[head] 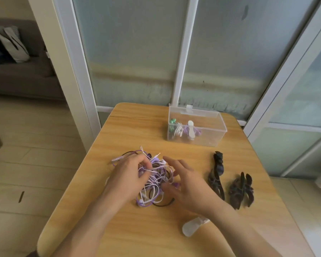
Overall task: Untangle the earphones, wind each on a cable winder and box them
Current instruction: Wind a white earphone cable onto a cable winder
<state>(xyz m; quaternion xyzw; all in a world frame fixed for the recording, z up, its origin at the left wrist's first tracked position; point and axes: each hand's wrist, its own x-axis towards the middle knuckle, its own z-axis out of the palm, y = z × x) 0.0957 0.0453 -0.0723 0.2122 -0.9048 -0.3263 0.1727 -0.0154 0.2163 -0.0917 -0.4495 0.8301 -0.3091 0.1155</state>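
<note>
Wooden desk: your left hand has its grip pinching the earphone tangle; right hand grip wide beside it. Tease one cord loose, gently.

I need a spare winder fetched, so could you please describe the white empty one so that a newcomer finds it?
On the wooden table, look at the near edge beside the right hand's forearm. The white winder lies there bare, unlike the dark wound winders farther right.

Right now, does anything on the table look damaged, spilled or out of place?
Nothing damaged or spilled. The earphone tangle is still knotted between both hands, and one white winder lies half under the right forearm, where it could get knocked.
</note>
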